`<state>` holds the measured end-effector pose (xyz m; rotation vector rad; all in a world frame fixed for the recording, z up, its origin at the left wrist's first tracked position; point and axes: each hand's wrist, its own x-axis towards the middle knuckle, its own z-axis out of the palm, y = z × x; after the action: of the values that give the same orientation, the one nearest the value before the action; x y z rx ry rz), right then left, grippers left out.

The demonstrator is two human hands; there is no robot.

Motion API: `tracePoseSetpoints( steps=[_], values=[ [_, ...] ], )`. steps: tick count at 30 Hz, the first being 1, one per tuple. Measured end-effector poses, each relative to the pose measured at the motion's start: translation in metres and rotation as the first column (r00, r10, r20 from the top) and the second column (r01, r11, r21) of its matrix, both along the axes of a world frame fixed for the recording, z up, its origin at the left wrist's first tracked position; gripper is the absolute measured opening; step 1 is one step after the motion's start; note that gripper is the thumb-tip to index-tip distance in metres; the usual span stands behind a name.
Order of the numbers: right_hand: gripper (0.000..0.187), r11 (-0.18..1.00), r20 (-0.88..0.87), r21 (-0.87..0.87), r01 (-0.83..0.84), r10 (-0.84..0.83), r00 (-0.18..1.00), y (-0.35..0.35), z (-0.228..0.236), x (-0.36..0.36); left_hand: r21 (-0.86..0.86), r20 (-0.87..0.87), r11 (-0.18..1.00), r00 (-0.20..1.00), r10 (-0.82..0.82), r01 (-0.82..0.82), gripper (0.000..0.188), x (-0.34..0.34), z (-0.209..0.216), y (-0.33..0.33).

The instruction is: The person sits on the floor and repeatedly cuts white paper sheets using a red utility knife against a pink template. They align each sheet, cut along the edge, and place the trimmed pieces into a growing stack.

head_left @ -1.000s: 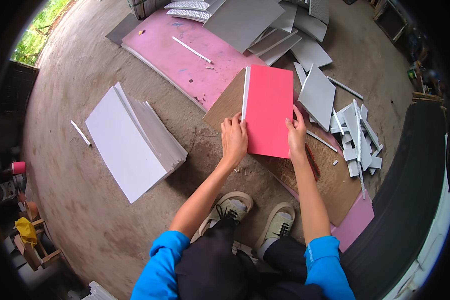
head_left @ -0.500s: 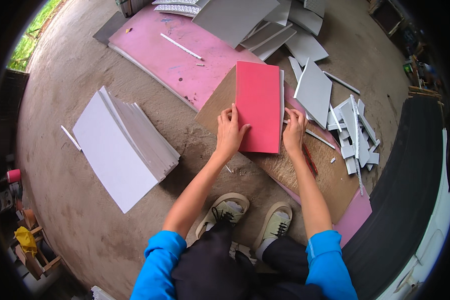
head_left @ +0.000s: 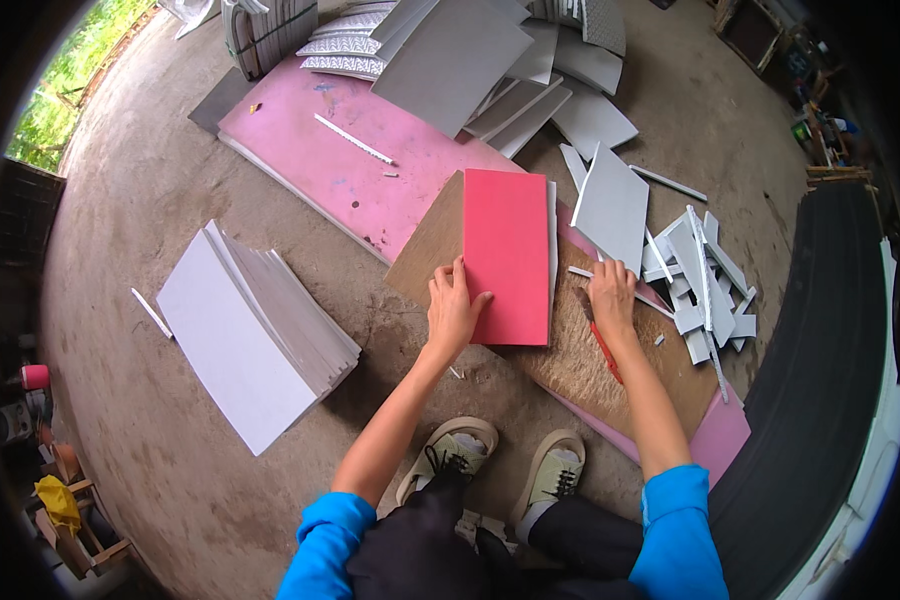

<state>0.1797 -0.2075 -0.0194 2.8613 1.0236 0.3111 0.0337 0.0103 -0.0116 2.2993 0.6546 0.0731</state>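
Spreading against the red board [head_left: 505,255], the left hand [head_left: 452,308] had its thumb on the coloured face and its fingers along the left long edge, toward the near end; from where I stood I couldn't tell whether it was pinching the board or only steadying it. The right hand [head_left: 612,295] was half curled, fingertips down, apart from the board on its other side, just above a red-handled tool [head_left: 606,356]; whether its fingers had hold of the tool or of the thin white strip [head_left: 654,306] running beneath them, I couldn't see. So the red board lay between the two hands, flat, its long axis pointing away from the person and most of its length beyond the fingers, with the left hand the nearer. Along its right side showed the edge of a white sheet [head_left: 552,260]. Under all this was a worn brown board [head_left: 660,385], overlapping a long pink sheet [head_left: 285,130]. To the right were a tilted pale panel [head_left: 612,210] and a loose heap of offcuts [head_left: 692,262]; to the left, on the floor, leaned a thick stack of white boards [head_left: 245,340]. Farther off, larger grey panels [head_left: 460,65] lay piled on the pink sheet's far end. At the room's left margin, a crate-like wooden frame [head_left: 105,555] had something yellow [head_left: 58,502] draped on it, its contents too dark to make out.
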Motion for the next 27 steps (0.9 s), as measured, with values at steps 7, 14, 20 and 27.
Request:
tracePoseSetpoints(
  steps=[7, 14, 20, 27],
  values=[
    [0.029, 0.736, -0.619, 0.516, 0.439, -0.034, 0.785, 0.035, 0.016, -0.043, 0.019, -0.022, 1.000, 0.999, -0.023, 0.023, 0.076, -0.001, -0.007, 0.008],
    [0.041, 0.647, -0.689, 0.490, 0.584, -0.123, 0.715, 0.063, 0.001, -0.066, 0.052, -0.019, 0.997, 0.998, -0.056, 0.057, 0.078, 0.001, -0.007, 0.012],
    [0.043, 0.526, -0.745, 0.559, 0.641, -0.022, 0.667, 0.056, -0.005, -0.065, 0.063, -0.014, 0.995, 0.997, -0.081, 0.082, 0.080, 0.002, -0.006, 0.014],
    [0.040, 0.473, -0.804, 0.549, 0.689, 0.075, 0.589, 0.055, 0.001, -0.064, 0.039, -0.074, 0.989, 0.987, -0.142, 0.145, 0.080, 0.005, 0.004, 0.020]
  ],
)
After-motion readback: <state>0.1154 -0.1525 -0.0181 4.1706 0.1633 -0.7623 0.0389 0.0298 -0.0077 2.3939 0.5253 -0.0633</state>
